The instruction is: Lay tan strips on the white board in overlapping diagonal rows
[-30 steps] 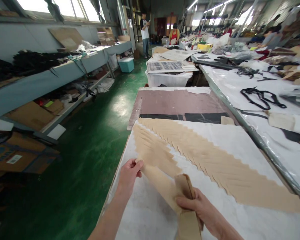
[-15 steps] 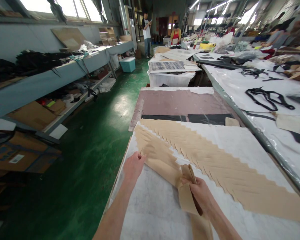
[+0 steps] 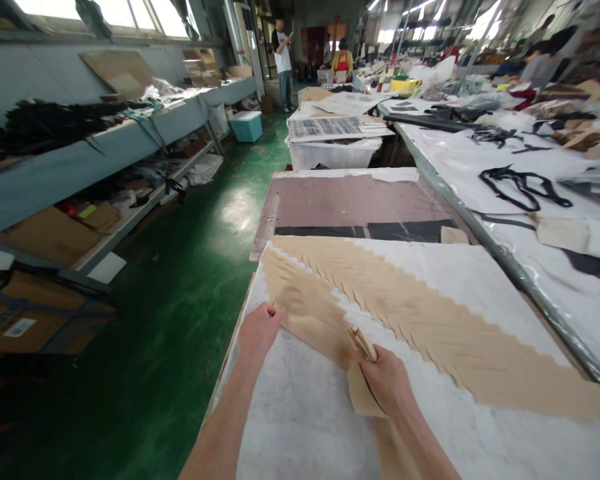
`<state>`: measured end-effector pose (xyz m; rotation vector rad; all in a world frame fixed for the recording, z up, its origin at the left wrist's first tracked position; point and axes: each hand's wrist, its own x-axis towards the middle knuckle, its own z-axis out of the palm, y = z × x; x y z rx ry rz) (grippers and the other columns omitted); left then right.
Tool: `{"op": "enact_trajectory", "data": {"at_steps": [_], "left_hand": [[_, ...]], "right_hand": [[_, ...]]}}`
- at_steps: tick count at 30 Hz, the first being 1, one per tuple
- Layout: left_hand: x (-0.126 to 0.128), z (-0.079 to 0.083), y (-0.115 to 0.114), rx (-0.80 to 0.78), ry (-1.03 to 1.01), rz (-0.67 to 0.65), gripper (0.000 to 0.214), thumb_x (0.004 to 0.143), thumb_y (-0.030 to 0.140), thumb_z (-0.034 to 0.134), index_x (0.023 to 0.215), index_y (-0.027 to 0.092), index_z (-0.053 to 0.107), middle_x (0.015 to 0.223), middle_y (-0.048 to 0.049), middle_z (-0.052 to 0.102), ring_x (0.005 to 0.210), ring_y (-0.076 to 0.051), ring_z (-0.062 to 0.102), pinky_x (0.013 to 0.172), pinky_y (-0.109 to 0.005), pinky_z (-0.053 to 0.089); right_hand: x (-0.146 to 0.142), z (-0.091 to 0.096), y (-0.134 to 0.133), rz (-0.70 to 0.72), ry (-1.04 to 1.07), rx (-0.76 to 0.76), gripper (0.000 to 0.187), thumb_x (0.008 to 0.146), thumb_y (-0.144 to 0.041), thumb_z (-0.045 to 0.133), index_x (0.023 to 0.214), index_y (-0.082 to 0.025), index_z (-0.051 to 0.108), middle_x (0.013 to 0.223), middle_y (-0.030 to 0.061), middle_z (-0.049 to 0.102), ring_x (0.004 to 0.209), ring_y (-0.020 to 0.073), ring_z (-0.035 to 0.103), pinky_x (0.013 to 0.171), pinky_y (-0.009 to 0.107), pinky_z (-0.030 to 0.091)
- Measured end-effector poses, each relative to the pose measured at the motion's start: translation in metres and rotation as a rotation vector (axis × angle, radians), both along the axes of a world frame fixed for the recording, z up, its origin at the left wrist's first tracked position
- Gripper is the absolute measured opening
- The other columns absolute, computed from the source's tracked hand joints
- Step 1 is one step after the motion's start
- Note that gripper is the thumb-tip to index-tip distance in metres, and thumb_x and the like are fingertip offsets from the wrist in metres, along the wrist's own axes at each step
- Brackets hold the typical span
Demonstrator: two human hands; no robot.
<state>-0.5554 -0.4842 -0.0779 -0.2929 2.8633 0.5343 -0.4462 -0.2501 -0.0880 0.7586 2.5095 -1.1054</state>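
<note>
Tan, thin sheet-like strips, cloth or paper, lie in overlapping rows on a white-covered table (image 3: pixel 300 413). The longer row (image 3: pixel 430 327) runs from the far left corner down to the right. Beside it, a shorter row (image 3: pixel 303 293) reaches towards me. My left hand (image 3: pixel 259 328) pinches the left end of that row's nearest strip (image 3: pixel 315 337). My right hand (image 3: pixel 387 380) is closed round a folded bundle of tan strips (image 3: pixel 363 343) at the strip's right end. Part of the bundle hangs below the hand, and its lower end is blurred.
A brownish board (image 3: pixel 350 200) with black pieces lies beyond the table. To the right, a long table (image 3: pixel 520 167) carries black straps and scraps. Shelving (image 3: pixel 145 143) with boxes lines the left, past the green floor (image 3: pixel 180 300). Two people stand far back.
The view has shifted slightly. My right hand has turned the bundle, with less of it spread below. My left hand keeps its pinch at the strip's left end.
</note>
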Motion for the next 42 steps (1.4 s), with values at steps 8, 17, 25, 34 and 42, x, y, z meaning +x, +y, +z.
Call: {"op": "enact_trajectory", "data": {"at_steps": [8, 17, 25, 34, 42], "left_hand": [[-0.001, 0.003, 0.002, -0.002, -0.021, -0.015, 0.030, 0.081, 0.046, 0.045, 0.073, 0.022, 0.060, 0.062, -0.0030, 0.065, 0.065, -0.021, 0.062, 0.054, -0.026, 0.031], [-0.002, 0.003, 0.003, -0.064, -0.029, -0.054, 0.032, 0.084, 0.048, 0.042, 0.074, 0.022, 0.058, 0.067, -0.0037, 0.068, 0.066, -0.020, 0.063, 0.054, -0.025, 0.033], [0.002, 0.007, 0.009, -0.244, 0.025, -0.088, 0.030, 0.087, 0.044, 0.042, 0.083, 0.021, 0.061, 0.078, -0.0088, 0.071, 0.076, -0.024, 0.066, 0.059, -0.028, 0.040], [0.027, 0.008, 0.034, -0.311, 0.261, -0.383, 0.027, 0.089, 0.012, 0.039, 0.102, 0.019, 0.061, 0.106, -0.0112, 0.064, 0.104, -0.025, 0.057, 0.086, -0.037, 0.043], [0.054, 0.007, 0.034, -0.159, 0.288, -0.463, 0.036, 0.087, 0.006, 0.038, 0.114, 0.016, 0.059, 0.118, -0.0129, 0.062, 0.111, -0.025, 0.055, 0.098, -0.042, 0.037]], "right_hand": [[-0.006, 0.005, -0.002, 0.006, -0.104, 0.077, 0.030, 0.081, -0.042, 0.048, 0.076, -0.021, 0.068, 0.076, 0.0116, 0.071, 0.071, 0.0236, 0.065, 0.055, 0.028, 0.035], [-0.011, 0.012, -0.004, 0.050, -0.156, 0.145, 0.029, 0.078, -0.042, 0.051, 0.081, -0.018, 0.069, 0.084, 0.0143, 0.072, 0.077, 0.0258, 0.066, 0.057, 0.029, 0.037], [-0.012, 0.014, 0.005, 0.140, -0.227, 0.238, 0.035, 0.078, -0.048, 0.050, 0.083, -0.018, 0.069, 0.089, 0.0162, 0.072, 0.083, 0.0316, 0.067, 0.059, 0.033, 0.042], [0.017, 0.011, 0.038, 0.250, -0.206, 0.323, 0.030, 0.076, -0.046, 0.052, 0.077, -0.020, 0.067, 0.082, 0.0146, 0.072, 0.080, 0.0299, 0.066, 0.059, 0.033, 0.040], [0.078, 0.045, 0.063, -0.059, -0.131, -0.729, 0.042, 0.070, -0.060, 0.063, 0.073, -0.018, 0.064, 0.066, 0.0039, 0.067, 0.061, 0.0200, 0.061, 0.056, 0.028, 0.042]]}}
